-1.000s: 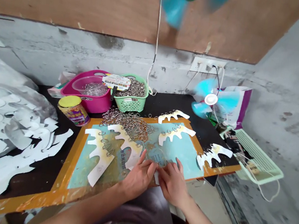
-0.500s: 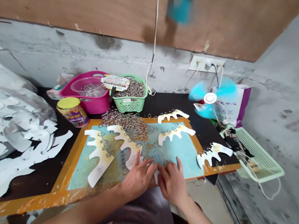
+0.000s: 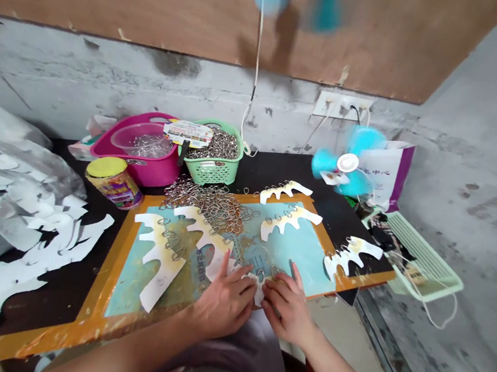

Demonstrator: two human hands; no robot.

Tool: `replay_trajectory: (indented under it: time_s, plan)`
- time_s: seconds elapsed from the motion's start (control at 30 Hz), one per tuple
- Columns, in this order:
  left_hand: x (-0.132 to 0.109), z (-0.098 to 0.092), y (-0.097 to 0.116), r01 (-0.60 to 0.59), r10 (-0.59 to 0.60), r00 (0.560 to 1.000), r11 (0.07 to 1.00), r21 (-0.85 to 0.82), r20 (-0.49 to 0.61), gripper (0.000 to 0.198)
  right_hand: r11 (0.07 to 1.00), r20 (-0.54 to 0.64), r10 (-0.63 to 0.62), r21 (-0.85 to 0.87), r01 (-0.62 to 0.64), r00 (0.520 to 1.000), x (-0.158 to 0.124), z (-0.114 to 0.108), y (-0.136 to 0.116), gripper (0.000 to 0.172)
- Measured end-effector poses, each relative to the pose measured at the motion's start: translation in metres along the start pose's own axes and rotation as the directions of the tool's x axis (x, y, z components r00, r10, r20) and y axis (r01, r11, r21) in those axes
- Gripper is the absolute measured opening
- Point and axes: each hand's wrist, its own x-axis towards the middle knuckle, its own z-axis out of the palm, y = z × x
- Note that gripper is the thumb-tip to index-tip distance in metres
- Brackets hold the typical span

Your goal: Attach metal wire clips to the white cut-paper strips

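Parted slightly wider than a moment ago: left hand [image 3: 224,304] and right hand [image 3: 290,309], baring more of the white cut-out [image 3: 259,296] between them at the near side of the blue board [image 3: 302,247], with a wire ring [image 3: 260,276] at its upper edge. Suggests a shift of hold midway through work on this piece (a judgement only). Fingers bent close over the cut-out, one sticking up on each hand; cannot tell whether pinching anything. Can read 中心 on the white-and-purple bag [image 3: 389,180]; sideways characters on the board, too blurred. Likewise unreadable: yellow-lidded jar [image 3: 115,183] and printed card [image 3: 188,133].
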Motion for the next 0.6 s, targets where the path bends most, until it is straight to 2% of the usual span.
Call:
replay_trajectory:
  time_s: [0.17,0.3,0.4,0.5,0.57,0.6]
  plan:
    - [0.000,-0.001,0.000,-0.013,0.013,1.000,1.000,0.011,0.022,0.015,0.998,0.040,0.057,-0.031,-0.055,0.998,0.004,-0.002,-0.001,0.008]
    - [-0.004,0.000,0.000,-0.027,0.025,0.999,0.998,0.050,0.046,0.026,0.998,0.044,0.051,-0.049,-0.049,0.998,0.002,0.000,0.005,0.009]
    - [-0.006,0.002,0.000,-0.082,0.077,0.996,0.992,0.096,0.055,0.034,1.000,0.028,0.025,0.007,-0.025,0.999,0.003,0.000,0.007,0.012]
    - [-0.005,0.006,0.000,-0.132,0.122,0.990,0.978,0.160,0.066,0.036,0.994,-0.132,0.043,0.102,-0.029,0.990,-0.004,-0.007,0.011,0.020]
    - [-0.003,0.009,0.001,-0.160,0.148,0.986,0.967,0.198,0.076,0.037,0.986,-0.318,0.156,0.108,-0.127,0.935,-0.021,-0.017,0.018,0.023]
    - [-0.003,0.009,0.002,-0.167,0.153,0.985,0.964,0.208,0.079,0.037,0.975,-0.415,0.222,0.088,-0.203,0.882,-0.035,-0.024,0.025,0.021]
